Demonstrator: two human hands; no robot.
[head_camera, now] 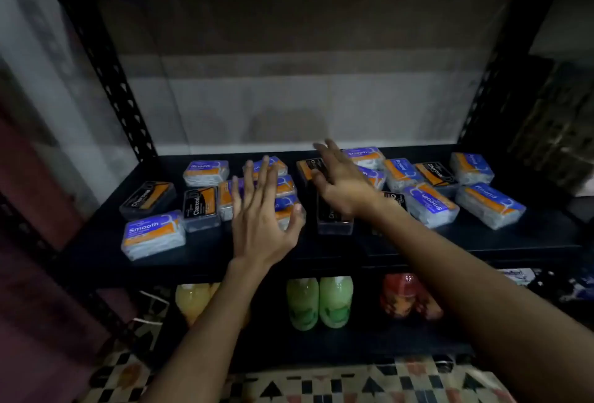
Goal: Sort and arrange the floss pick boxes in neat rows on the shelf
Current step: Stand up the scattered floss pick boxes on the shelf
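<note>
Several floss pick boxes lie scattered at odd angles on a dark shelf [225, 258]. Clear ones carry blue and orange labels, such as a Smooth box [153, 234] at the front left and a Round box [490, 206] at the right. Black Charcoal boxes [201, 208] lie among them. My left hand [262, 209] hovers with spread, straight fingers over a cluster of boxes in the middle, holding nothing. My right hand [344, 180] reaches further back with fingers extended above a Charcoal box [310, 168], blurred by motion. Whether either hand touches a box is unclear.
Perforated black uprights [106, 68] frame the shelf at the left and right, with a pale wall behind. On the lower shelf stand a yellow bottle [193, 301], two green bottles [318, 301] and a red one [406, 296]. Patterned floor lies below.
</note>
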